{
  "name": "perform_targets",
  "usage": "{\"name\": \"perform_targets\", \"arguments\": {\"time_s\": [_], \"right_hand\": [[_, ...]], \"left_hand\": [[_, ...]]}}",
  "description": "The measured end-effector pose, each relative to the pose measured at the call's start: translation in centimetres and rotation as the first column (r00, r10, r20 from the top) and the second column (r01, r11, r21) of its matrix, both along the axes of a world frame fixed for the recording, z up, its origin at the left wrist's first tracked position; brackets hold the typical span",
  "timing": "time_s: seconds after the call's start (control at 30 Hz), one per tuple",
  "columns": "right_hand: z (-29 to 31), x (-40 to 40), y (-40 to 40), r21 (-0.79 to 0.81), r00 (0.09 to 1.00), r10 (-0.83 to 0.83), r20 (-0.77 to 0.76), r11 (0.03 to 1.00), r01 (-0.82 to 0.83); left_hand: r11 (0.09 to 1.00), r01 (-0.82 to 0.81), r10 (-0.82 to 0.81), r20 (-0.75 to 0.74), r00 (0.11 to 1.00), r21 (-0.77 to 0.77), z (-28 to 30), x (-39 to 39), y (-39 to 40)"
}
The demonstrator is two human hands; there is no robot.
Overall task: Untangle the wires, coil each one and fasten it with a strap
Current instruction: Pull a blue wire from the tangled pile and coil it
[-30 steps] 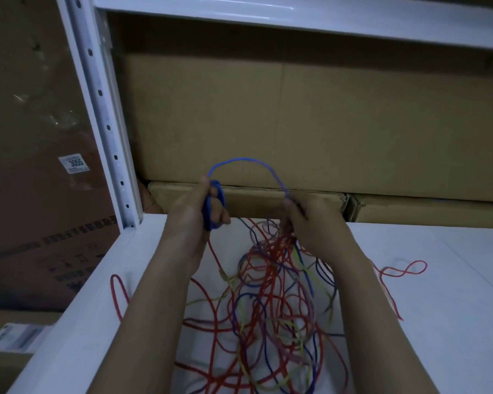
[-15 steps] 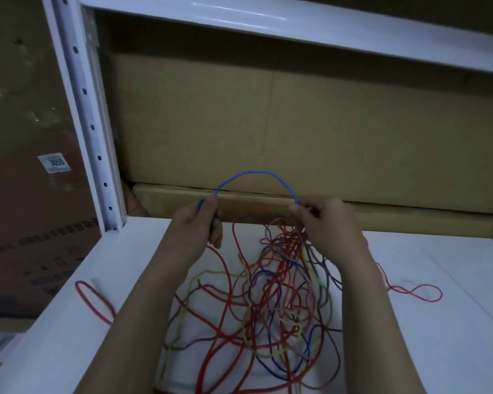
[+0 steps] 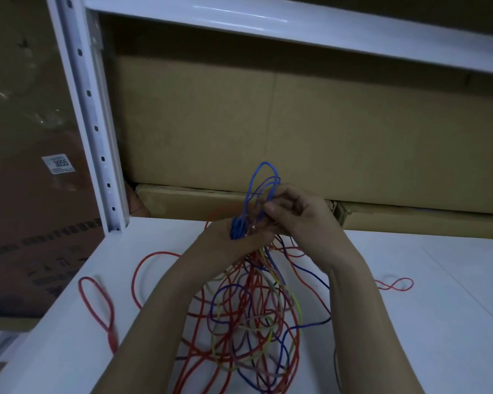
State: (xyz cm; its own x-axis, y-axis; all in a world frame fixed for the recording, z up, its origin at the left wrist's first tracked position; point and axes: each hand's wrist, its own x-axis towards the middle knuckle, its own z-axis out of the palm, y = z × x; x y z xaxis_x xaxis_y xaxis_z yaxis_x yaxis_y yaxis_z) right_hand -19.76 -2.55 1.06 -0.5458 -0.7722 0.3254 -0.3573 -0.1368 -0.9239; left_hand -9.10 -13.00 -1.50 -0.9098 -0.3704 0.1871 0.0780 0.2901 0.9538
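Note:
A tangle of red, blue and yellow wires [image 3: 248,314] lies on the white shelf [image 3: 424,322] between my forearms. A blue wire [image 3: 264,182] rises out of it in several upright loops. My left hand [image 3: 234,234] grips the bottom of that blue coil. My right hand [image 3: 293,211] pinches the loops on their right side, close against my left hand. A loose red wire loop [image 3: 97,302] trails off to the left and another red loop [image 3: 396,284] lies to the right.
The white shelf post [image 3: 91,115] stands at the left and a white beam [image 3: 296,27] crosses above. Large cardboard boxes [image 3: 296,132] fill the back of the shelf, with flat boxes [image 3: 182,199] under them. More labelled cartons [image 3: 26,194] sit beyond the post.
My hands have come together. The blue wire, earlier a wide arch between them, now stands as several narrow upright loops held by both hands.

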Motion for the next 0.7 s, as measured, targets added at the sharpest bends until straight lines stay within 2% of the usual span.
{"name": "perform_targets", "arguments": {"time_s": [0.13,0.27,0.37,0.53,0.63,0.7], "right_hand": [[0.1,0.0,-0.1,-0.029,0.999,-0.015,-0.042,0.999,0.014],[0.4,0.2,0.1,-0.05,0.998,-0.006,0.064,0.999,0.01],[0.5,0.5,-0.2,-0.082,0.998,-0.023,0.063,0.996,0.028],[-0.2,-1.8,0.6,-0.087,0.962,-0.22,-0.163,0.974,0.208],[-0.3,-3.9,2.0,-0.086,0.825,-0.432,-0.365,0.898,0.432],[-0.4,-4.6,2.5,-0.091,0.759,-0.494,-0.425,0.857,0.507]], "left_hand": [[0.994,-0.102,0.103,0.028,0.994,-0.024,-1.2,-0.7,-0.7],[0.988,-0.154,0.154,0.074,0.985,-0.002,-1.9,-1.2,-0.7],[0.981,-0.195,0.195,0.094,0.976,-0.008,-2.3,-1.4,-0.9],[0.905,-0.425,0.425,0.015,0.905,0.007,-2.1,-0.7,-1.9],[0.82,-0.572,0.573,-0.043,0.819,0.028,-2.1,0.1,-4.1],[0.777,-0.63,0.627,-0.073,0.775,-0.016,-2.0,0.3,-4.9]]}}
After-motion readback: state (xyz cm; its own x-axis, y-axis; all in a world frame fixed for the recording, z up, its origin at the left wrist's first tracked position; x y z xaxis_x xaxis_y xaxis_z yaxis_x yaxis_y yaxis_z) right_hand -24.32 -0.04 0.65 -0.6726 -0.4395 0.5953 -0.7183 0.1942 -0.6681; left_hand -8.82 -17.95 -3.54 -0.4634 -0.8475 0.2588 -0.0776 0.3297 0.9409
